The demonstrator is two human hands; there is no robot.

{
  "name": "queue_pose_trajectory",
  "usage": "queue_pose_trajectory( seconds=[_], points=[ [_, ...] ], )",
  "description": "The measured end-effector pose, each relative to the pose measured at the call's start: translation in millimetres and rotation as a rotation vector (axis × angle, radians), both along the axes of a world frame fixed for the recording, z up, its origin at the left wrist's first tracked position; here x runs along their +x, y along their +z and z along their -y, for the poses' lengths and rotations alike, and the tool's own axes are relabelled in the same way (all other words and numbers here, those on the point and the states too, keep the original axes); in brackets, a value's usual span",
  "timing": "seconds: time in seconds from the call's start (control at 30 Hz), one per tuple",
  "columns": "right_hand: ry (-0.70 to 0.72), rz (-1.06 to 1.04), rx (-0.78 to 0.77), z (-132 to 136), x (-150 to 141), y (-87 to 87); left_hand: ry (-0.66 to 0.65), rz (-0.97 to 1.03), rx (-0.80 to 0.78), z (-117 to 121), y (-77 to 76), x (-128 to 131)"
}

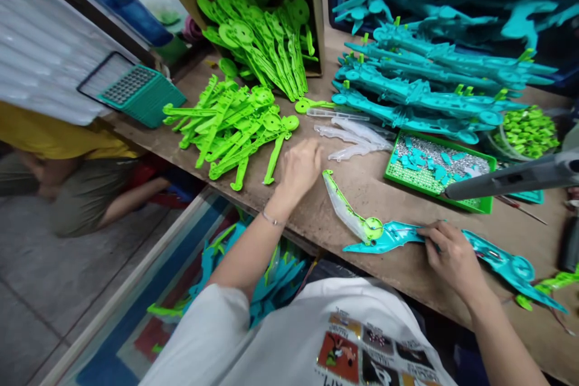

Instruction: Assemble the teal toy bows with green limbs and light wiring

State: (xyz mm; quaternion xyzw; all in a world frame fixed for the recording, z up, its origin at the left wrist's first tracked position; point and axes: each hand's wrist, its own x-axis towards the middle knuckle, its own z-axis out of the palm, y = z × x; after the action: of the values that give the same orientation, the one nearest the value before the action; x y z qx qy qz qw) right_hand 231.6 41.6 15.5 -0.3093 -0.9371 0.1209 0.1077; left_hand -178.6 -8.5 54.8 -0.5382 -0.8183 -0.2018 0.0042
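Note:
My right hand (452, 256) grips the middle of a long teal plastic part (400, 235) lying near the table's front edge, fingertips on its upper edge. At that part's left end a green arm piece with a round disc (373, 228) is seated, with a translucent white piece (346, 211) along it. My left hand (302, 166) is curled closed over the table, just right of a loose pile of green arm pieces (239, 126). Its fingertips are hidden, so whatever it may hold cannot be made out. Translucent white pieces (355, 137) lie beyond it.
A green tray (434, 190) holds screws and small teal bits. Over it reaches a grey electric screwdriver (511, 176). Teal parts (416, 81) are stacked behind, beside a tub of green bits (529, 132). A cardboard box (316, 12) holds more green pieces. A person (76, 175) sits at left.

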Motion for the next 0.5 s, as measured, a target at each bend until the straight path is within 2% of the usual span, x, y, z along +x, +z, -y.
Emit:
queue_pose_trajectory(
  seconds=[0.03,0.13,0.27,0.37,0.5],
  points=[
    [-0.002,0.002,-0.001,0.1,0.0,-0.3,0.0,-0.022,0.037,-16.8,-4.7,-16.2],
    [-0.01,-0.002,-0.009,0.8,-0.6,-0.9,-0.048,-0.099,0.015,-66.0,-16.2,-59.7],
    [-0.029,-0.003,-0.028,1.9,-2.2,-0.6,-0.171,-0.168,-0.161,-113.1,-25.3,-97.3],
    [-0.04,-0.003,-0.04,2.3,-3.2,-0.6,-0.217,-0.227,-0.244,-130.9,-29.3,-114.1],
    [-0.049,0.001,-0.051,2.6,-3.8,-2.3,-0.284,-0.278,-0.254,-136.2,-26.3,-127.7]
  ],
)
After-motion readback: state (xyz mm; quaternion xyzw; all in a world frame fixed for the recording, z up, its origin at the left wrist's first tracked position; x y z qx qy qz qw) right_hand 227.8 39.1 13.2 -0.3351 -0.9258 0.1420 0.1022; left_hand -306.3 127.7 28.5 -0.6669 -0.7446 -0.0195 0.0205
